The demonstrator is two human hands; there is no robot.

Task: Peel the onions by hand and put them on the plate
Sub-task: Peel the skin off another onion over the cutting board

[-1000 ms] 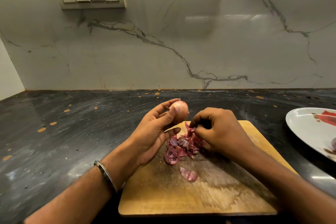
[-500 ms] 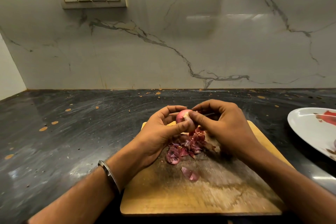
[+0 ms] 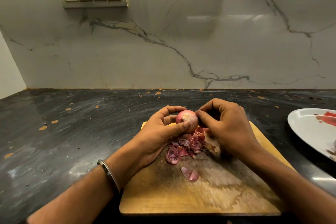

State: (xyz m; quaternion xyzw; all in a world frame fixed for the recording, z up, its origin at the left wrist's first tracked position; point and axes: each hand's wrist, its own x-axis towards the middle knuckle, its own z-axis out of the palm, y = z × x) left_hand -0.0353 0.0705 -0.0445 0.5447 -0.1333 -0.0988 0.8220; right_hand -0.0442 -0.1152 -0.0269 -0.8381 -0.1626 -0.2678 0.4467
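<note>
A: status on the onion [image 3: 187, 120]?

B: I've got it in my left hand [image 3: 163, 132], held above the far end of the cutting board [image 3: 209, 192]. Thumb curled across its near side, fingers arched over the top and behind. My right hand [image 3: 227, 129] sits just beside it on the right, thumb tip touching the skin, fingers curled in. Can't tell if I've actually pinched a flap of skin or I'm just picking at it.

A: handling?

B: My read: small, light, firm under the skin. Outer skin looks dry and papery, so it should tear into bits rather than come off whole. The bare patch looks smooth and is probably slick, so I'd keep the left hand wrapped round the body and work a loose skin edge near the end with the right thumb.

A: where does it go?

B: Plate [image 3: 301, 129], at the right edge of the frame, on the counter [image 3: 72, 142], well apart from my hands. Only partly in view.

A: scraps?

B: Peel pile [image 3: 185, 148] on the board right under the onion, one loose piece [image 3: 190, 173] nearer me.
</note>
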